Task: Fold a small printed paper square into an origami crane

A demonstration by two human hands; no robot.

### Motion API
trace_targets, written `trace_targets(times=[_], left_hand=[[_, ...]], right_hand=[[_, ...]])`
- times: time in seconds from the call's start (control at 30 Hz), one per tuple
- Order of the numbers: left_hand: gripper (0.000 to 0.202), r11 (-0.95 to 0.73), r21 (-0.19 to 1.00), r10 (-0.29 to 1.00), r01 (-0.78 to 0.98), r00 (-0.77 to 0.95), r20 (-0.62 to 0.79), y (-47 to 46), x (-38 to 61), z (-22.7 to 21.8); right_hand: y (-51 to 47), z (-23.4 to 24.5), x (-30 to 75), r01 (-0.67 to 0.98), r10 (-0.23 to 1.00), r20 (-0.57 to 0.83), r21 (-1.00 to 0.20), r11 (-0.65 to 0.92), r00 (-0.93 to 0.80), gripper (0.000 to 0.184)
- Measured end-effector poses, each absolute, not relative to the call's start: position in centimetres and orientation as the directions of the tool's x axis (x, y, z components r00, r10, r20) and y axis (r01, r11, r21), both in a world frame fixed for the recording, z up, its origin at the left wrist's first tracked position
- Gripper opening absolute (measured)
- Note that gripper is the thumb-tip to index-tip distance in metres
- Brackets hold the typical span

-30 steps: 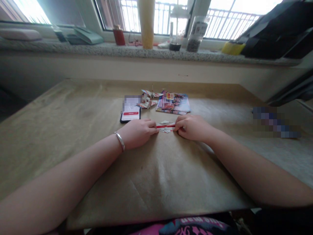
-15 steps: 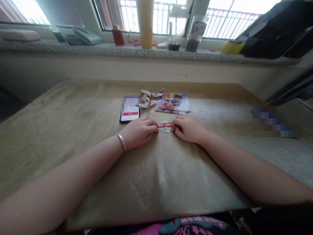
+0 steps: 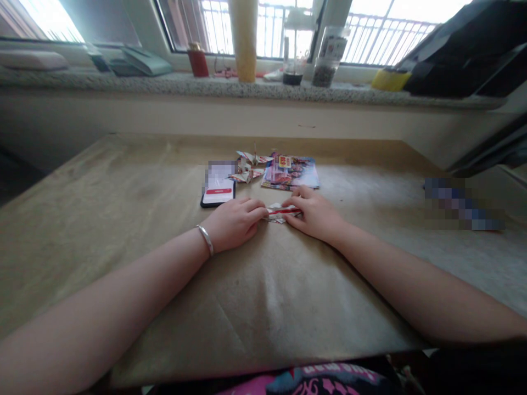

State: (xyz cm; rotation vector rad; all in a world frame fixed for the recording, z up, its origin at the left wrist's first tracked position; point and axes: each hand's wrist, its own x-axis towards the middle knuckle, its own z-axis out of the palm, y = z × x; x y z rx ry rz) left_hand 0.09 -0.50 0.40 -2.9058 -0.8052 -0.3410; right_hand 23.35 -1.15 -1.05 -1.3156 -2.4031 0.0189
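Observation:
A small folded piece of printed paper (image 3: 279,212) with a red stripe lies on the tan table (image 3: 123,186) between my hands. My left hand (image 3: 234,222), a silver bangle on its wrist, is curled and pinches the paper's left end. My right hand (image 3: 315,214) presses on the paper's right end with its fingers bent over it. Behind them lie folded paper cranes (image 3: 250,164), a stack of colourful printed sheets (image 3: 291,173) and a phone (image 3: 218,189) with a lit screen.
A stone windowsill (image 3: 164,83) behind the table carries a red jar (image 3: 198,59), a tall yellow cylinder (image 3: 244,38), a glass jar (image 3: 327,55) and other items. A blurred object (image 3: 463,211) lies on the table's right. Dark furniture (image 3: 465,55) stands at the upper right.
My right hand has slid left and slightly away along the paper, now covering more of its right end. My left hand has stayed almost still.

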Motion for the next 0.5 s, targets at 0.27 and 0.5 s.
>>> trace_targets(times=[0.27, 0.5], left_hand=[[0.038, -0.801, 0.002, 0.572, 0.599, 0.764, 0.297, -0.95, 0.58, 0.06], [0.042, -0.754, 0.123, 0.65, 0.645, 0.706, 0.282, -1.06, 0.85, 0.05]], right_hand=[[-0.56, -1.26, 23.36, 0.71, 0.75, 0.335, -0.257, 0.655, -0.571, 0.022], [-1.0, -1.19, 22.66, 0.645, 0.735, 0.315, -0.353, 0.678, -0.601, 0.022]])
